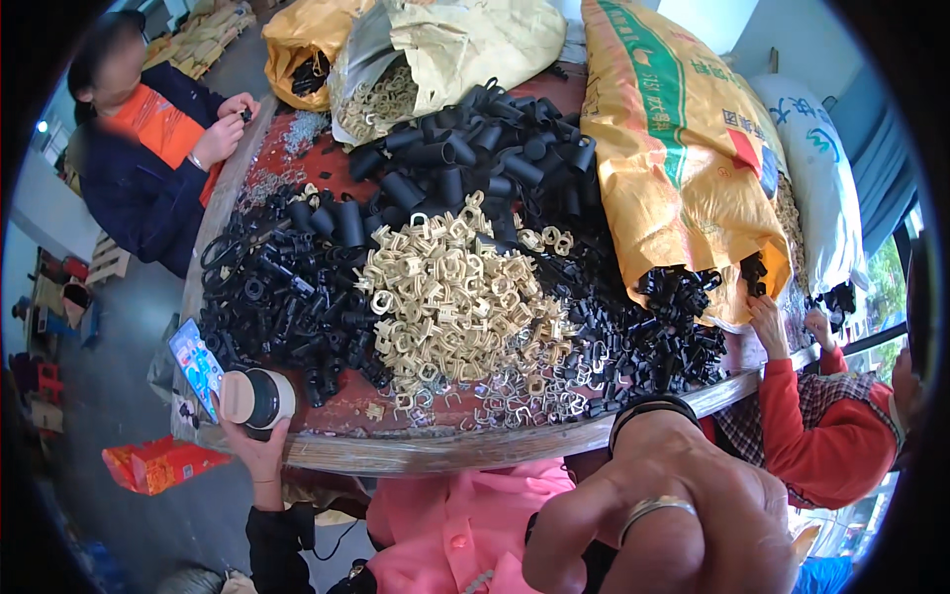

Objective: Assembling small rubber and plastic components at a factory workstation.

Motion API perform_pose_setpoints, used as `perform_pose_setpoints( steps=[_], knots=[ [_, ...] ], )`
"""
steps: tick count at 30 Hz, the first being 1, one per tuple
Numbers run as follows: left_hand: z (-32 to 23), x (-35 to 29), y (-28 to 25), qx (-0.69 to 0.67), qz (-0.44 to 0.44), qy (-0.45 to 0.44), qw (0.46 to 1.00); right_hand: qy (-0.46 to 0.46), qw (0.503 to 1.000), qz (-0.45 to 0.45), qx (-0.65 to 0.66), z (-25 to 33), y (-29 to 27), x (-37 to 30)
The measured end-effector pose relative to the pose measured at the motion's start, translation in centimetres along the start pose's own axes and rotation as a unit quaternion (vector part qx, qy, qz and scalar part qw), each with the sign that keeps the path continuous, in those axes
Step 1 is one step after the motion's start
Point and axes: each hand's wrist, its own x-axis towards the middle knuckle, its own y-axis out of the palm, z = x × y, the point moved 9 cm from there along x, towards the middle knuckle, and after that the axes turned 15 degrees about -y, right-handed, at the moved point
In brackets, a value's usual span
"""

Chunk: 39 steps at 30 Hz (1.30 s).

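My left hand (pixel 259 451) is closed round a lidded cup (pixel 285 398) with a beige top and a dark and white body, at the table's near left edge. Just beyond it lies a flat blue phone-like thing (pixel 196 358). Very large and close, my right hand (pixel 683 500) is raised at the lower right with its fingers curled and a ring on one finger. What its fingertips hold, if anything, is hidden. Past the hands, a heap of cream plastic clips (pixel 460 297) spreads over the table, with clear U-shaped pieces (pixel 534 396) along its near side.
Black fittings (pixel 287 307) and black tubes (pixel 435 153) cover much of the red table (pixel 346 401). A yellow sack (pixel 683 198) spills black parts at right. A person (pixel 148 139) at left holds a small dark piece; another person's red sleeve (pixel 807 426) reaches beside the sack.
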Motion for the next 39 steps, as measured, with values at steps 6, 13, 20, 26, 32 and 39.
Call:
perform_pose_setpoints(
  steps=[6,13,20,26,32,39],
  knots=[
    [-1.3,-0.4,-0.9,-0.093,-0.015,-0.004,0.996,-0.012,0.951,-0.188,-0.244,0.7,2.2,5.7],
    [-0.7,-8.1,-5.3,0.037,-0.095,0.024,0.995,0.175,0.922,-0.152,-0.309,4.7,1.9,-5.3],
    [8.6,-17.4,-4.2,0.086,-0.01,-0.148,0.985,0.4,0.759,-0.416,-0.303,9.8,3.5,-21.2],
    [9.4,-18.5,0.6,0.058,0.048,-0.196,0.978,0.487,0.775,-0.323,-0.239,9.2,1.7,-22.3],
    [10.4,-21.1,5.2,0.022,0.088,-0.252,0.964,0.507,0.762,-0.326,-0.239,11.6,2.0,-24.5],
    [11.5,-23.7,6.7,0.009,0.139,-0.299,0.944,0.522,0.749,-0.335,-0.234,12.8,3.2,-26.7]
  ],
)
